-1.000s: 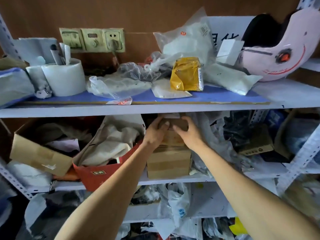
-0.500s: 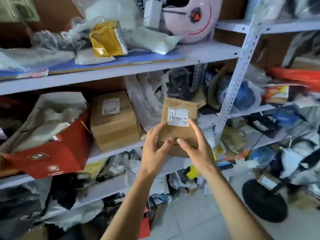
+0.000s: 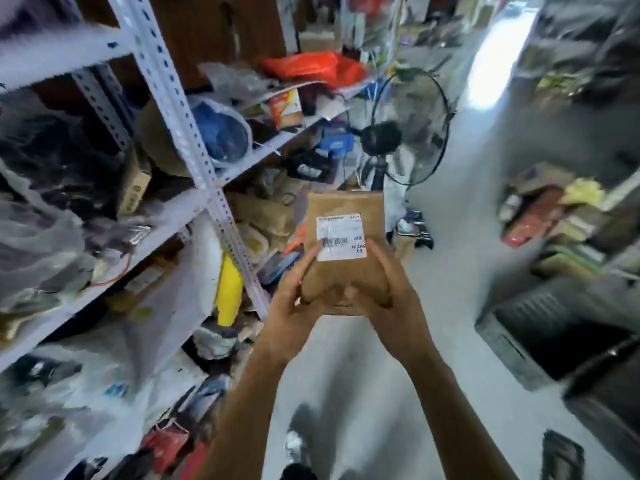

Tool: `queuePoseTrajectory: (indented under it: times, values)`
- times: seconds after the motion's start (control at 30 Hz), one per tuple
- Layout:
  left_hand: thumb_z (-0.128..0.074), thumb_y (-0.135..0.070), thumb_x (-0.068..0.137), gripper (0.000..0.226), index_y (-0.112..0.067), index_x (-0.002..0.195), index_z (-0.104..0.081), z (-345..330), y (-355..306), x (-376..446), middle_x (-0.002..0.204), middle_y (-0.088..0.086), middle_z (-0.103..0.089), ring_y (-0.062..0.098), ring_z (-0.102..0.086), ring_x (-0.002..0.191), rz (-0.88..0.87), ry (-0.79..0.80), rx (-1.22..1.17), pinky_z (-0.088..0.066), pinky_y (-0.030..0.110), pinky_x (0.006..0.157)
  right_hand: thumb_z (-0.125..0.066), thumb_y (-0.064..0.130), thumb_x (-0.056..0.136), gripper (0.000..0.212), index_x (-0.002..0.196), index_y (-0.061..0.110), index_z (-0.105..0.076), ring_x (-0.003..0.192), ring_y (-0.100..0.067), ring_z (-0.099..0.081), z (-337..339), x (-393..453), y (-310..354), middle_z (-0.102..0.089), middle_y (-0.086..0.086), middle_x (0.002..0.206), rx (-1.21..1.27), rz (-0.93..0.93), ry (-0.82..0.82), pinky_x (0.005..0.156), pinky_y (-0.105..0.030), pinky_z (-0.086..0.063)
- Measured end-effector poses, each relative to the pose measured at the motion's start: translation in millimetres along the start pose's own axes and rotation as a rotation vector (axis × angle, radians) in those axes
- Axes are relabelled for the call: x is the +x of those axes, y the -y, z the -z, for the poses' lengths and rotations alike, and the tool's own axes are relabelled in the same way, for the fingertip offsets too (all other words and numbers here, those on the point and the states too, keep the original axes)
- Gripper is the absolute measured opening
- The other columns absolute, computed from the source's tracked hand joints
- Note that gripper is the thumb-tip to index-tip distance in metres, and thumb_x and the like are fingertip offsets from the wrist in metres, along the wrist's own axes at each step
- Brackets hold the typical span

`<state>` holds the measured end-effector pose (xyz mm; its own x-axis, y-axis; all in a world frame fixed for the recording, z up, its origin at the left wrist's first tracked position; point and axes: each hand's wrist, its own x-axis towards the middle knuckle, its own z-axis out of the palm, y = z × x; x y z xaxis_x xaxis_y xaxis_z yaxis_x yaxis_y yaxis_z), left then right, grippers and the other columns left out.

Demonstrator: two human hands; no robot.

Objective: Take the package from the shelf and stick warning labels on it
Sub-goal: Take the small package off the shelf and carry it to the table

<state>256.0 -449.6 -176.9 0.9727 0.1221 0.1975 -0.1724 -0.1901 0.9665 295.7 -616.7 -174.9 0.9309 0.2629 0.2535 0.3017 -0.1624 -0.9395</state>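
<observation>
A small brown cardboard package with a white barcode label on its top face is held out in front of me over the aisle floor. My left hand grips its near left corner and my right hand grips its near right corner, thumbs on top. Both forearms reach up from the bottom of the view. The white metal shelf stands to the left, apart from the package. No warning labels are in sight.
The shelf is crammed with bags, boxes and a yellow item. A black standing fan stands in the aisle beyond the package. More cluttered racks and a dark bin line the right. The grey floor runs between.
Both hands lifted the package off the middle shelf and carried it clear. The view has swung right, from facing the shelf to looking down the aisle.
</observation>
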Motion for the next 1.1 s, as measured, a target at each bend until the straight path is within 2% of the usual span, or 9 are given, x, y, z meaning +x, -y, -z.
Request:
queuePoseTrajectory:
  times: [0.07,0.2,0.33,0.4,0.6,0.8,0.87,0.97,1.1]
  values:
    - [-0.069,-0.013,0.086,0.066,-0.030,0.145,-0.044,-38,3,20,0.147,-0.007,-0.050,0.013,-0.046,0.138,0.014,0.087,-0.024,-0.044,0.041,0.112,-0.071,0.036,0.081,0.068,0.140,0.045,-0.040,0.134,-0.004,-0.046,35,-4,-14,-0.045,0.007,0.149,0.003,-0.037,-0.102,0.107,-0.027,-0.045]
    - [-0.067,-0.041,0.078,0.067,-0.044,0.142,-0.044,-113,3,63,0.149,-0.008,-0.046,0.005,-0.044,0.138,0.002,0.289,-0.027,-0.044,0.021,0.106,-0.072,0.038,0.081,0.071,0.144,0.042,-0.039,0.138,-0.015,-0.046,107,-8,-42,-0.044,0.006,0.151,-0.009,-0.126,-0.266,0.109,-0.049,-0.045]
    - [-0.066,-0.033,0.079,0.065,-0.053,0.137,-0.044,-199,12,98,0.144,-0.025,-0.041,0.008,-0.044,0.138,-0.015,0.513,-0.098,-0.049,0.036,0.106,-0.074,0.025,0.084,0.070,0.144,0.037,-0.041,0.136,-0.015,-0.047,180,-18,-62,-0.045,0.004,0.150,-0.039,-0.170,-0.424,0.107,-0.047,-0.048]
    - [-0.067,-0.030,0.080,0.066,-0.049,0.139,-0.045,-245,14,113,0.148,-0.015,-0.041,0.011,-0.043,0.139,-0.011,0.636,-0.120,-0.048,0.042,0.108,-0.074,0.025,0.083,0.070,0.143,0.039,-0.041,0.137,-0.014,-0.046,213,-29,-68,-0.044,0.005,0.151,-0.071,-0.220,-0.538,0.107,-0.041,-0.048]
    - [-0.066,-0.029,0.078,0.066,-0.053,0.136,-0.044,-384,-22,114,0.141,-0.011,-0.047,0.004,-0.044,0.135,-0.106,1.018,-0.131,-0.044,0.037,0.111,-0.072,0.024,0.081,0.070,0.142,0.039,-0.042,0.135,-0.008,-0.048,296,-89,-71,-0.047,0.014,0.147,-0.133,-0.319,-0.958,0.111,-0.042,-0.045]
    - [-0.067,-0.023,0.079,0.068,-0.038,0.142,-0.046,-521,-49,60,0.146,-0.007,-0.044,0.007,-0.043,0.138,-0.177,1.348,-0.196,-0.043,0.040,0.112,-0.074,0.017,0.082,0.070,0.143,0.033,-0.043,0.129,-0.004,-0.051,371,-177,-67,-0.052,0.012,0.143,-0.138,-0.374,-1.309,0.101,-0.018,-0.045]
    - [-0.066,-0.027,0.078,0.069,-0.040,0.142,-0.044,-568,-56,38,0.143,-0.011,-0.043,0.007,-0.041,0.138,-0.210,1.446,-0.209,-0.043,0.040,0.112,-0.074,0.024,0.081,0.069,0.141,0.037,-0.044,0.132,-0.007,-0.050,398,-208,-70,-0.050,0.012,0.145,-0.169,-0.376,-1.389,0.104,-0.024,-0.044]
    - [-0.065,-0.030,0.077,0.077,-0.039,0.147,-0.036,-640,-69,3,0.148,-0.007,-0.038,0.004,-0.035,0.141,-0.274,1.581,-0.165,-0.035,0.026,0.116,-0.074,0.036,0.075,0.070,0.139,0.042,-0.045,0.136,-0.011,-0.047,442,-256,-76,-0.047,0.009,0.148,-0.194,-0.376,-1.484,0.113,-0.039,-0.041]
    - [-0.063,-0.014,0.079,0.077,-0.038,0.146,-0.033,-719,-100,-39,0.154,-0.003,-0.029,-0.016,-0.026,0.137,-0.332,1.711,-0.145,-0.026,0.000,0.105,-0.075,0.034,0.077,0.072,0.141,0.044,-0.043,0.143,-0.012,-0.039,504,-310,-79,-0.042,0.014,0.153,-0.241,-0.435,-1.549,0.116,-0.048,-0.036]
